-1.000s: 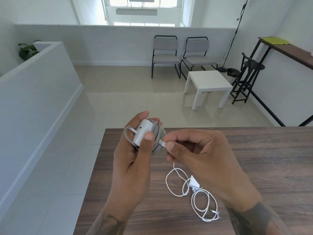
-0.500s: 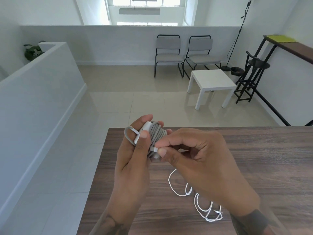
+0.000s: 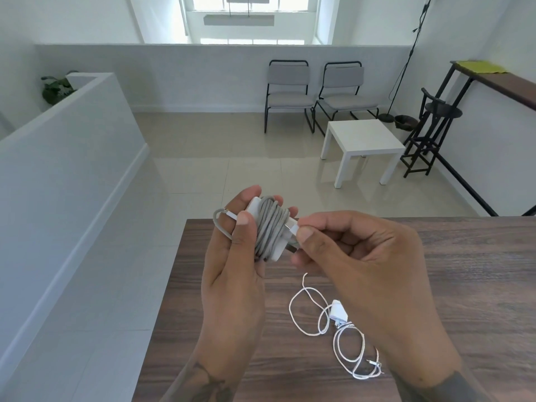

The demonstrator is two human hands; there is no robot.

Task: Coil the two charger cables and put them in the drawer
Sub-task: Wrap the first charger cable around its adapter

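Grey cable (image 3: 271,227) round white charger (image 3: 277,250), both hands.

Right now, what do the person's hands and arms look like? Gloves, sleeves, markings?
Both hands are bare: no gloves, rings or watch visible. The left hand and right hand have short, unpainted nails on the fingers. No sleeves show; the forearms are uncovered to the frame's edge. Each forearm carries dark tattoo work, on the left forearm and right forearm.

A grey cable (image 3: 271,227) is wound tightly round its white charger block (image 3: 277,250), held up left of centre. A thin white cable (image 3: 342,343) lies loosely looped on the near table, its small plug (image 3: 338,311) among the loops.
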